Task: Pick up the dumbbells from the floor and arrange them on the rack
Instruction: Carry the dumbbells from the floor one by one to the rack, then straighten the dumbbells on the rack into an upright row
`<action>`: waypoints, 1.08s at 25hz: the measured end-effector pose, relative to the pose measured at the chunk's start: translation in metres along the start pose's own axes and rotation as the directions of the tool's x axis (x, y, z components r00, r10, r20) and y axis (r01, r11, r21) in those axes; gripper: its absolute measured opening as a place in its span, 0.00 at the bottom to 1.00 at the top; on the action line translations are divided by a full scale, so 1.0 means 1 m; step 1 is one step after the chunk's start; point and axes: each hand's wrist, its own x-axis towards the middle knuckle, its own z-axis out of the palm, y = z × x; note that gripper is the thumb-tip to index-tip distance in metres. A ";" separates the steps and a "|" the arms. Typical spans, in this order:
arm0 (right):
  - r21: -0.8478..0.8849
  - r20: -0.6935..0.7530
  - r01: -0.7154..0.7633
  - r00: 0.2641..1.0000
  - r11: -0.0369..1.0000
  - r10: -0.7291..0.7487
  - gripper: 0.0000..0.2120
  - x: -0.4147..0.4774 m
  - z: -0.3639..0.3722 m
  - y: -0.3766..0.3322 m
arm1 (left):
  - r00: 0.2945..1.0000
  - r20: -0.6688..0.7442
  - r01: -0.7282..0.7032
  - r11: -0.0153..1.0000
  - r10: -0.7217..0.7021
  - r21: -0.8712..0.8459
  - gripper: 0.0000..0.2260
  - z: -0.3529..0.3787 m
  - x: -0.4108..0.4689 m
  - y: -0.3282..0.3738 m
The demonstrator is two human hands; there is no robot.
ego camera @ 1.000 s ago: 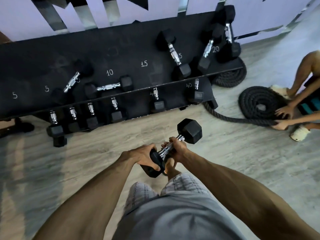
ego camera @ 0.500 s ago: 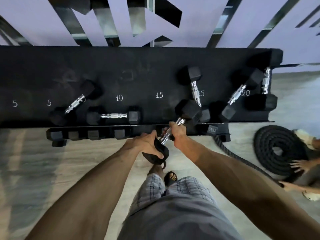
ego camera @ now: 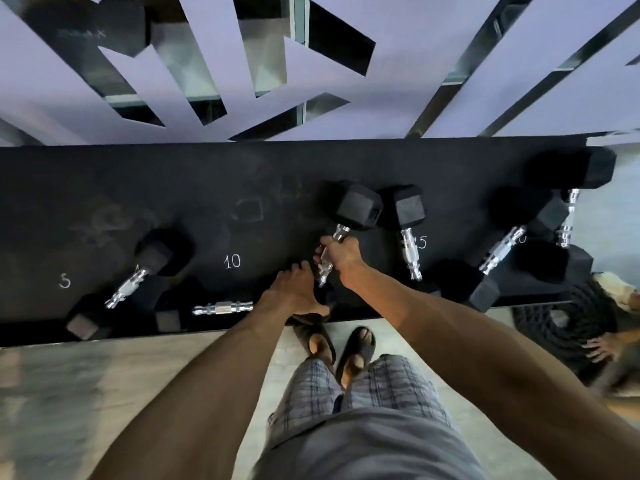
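A black hex dumbbell (ego camera: 357, 206) with a chrome handle lies slanted over the top shelf of the black rack (ego camera: 104, 188), between the chalk marks 10 and 15. My right hand (ego camera: 341, 254) grips its handle. Just below, my left hand (ego camera: 296, 292) cups the near head between thumb and fingers, so that head is mostly hidden. The far head sits beside the head of another dumbbell (ego camera: 408, 244) at the 15 mark.
More dumbbells lie on the shelf: one at the 5 mark (ego camera: 130, 287), one at the 10 mark (ego camera: 221, 308), two at the far right (ego camera: 502, 249). A coiled rope (ego camera: 561, 323) and another person's hand (ego camera: 599, 348) are right of the rack. My sandalled feet (ego camera: 356, 348) stand at its front edge.
I have stepped up to the rack and carried the dumbbell from floor height up and forward onto the top shelf. Both hands stayed on it.
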 end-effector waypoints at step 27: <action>-0.752 0.422 0.493 0.870 0.438 -0.255 0.10 -0.015 -0.223 0.019 | 0.996 0.046 0.073 0.987 -0.080 0.141 0.11 0.019 0.013 0.154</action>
